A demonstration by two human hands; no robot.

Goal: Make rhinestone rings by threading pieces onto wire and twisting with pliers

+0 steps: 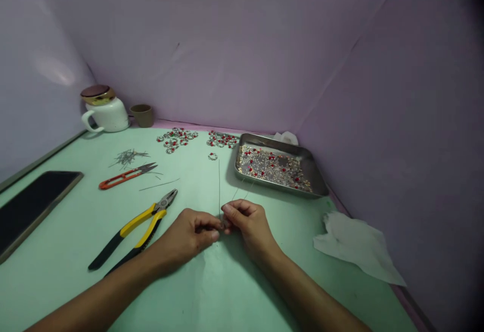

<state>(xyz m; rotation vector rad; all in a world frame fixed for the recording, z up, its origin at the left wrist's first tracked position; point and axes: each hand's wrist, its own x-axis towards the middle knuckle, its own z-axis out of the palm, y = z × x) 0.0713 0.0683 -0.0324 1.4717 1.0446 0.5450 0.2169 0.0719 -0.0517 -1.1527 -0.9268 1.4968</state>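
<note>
Low over the middle of the table, my left hand and my right hand meet fingertip to fingertip. Both are closed in a pinch on a thin wire, whose long free end stands up from between them. A tiny beaded bit seems to sit on it at the fingertips, mostly hidden. Two more fine wire ends show beyond my right hand; whether they are held, I cannot tell. Left of my left hand lie combination pliers with yellow and black handles, their jaws slightly apart.
A metal tray holds loose clear, gold and red beads. Beaded rings lie in two groups behind, with a single ring nearer. Orange thread snips, wire offcuts, a phone, a mug, a small brown cup and white tissue surround them.
</note>
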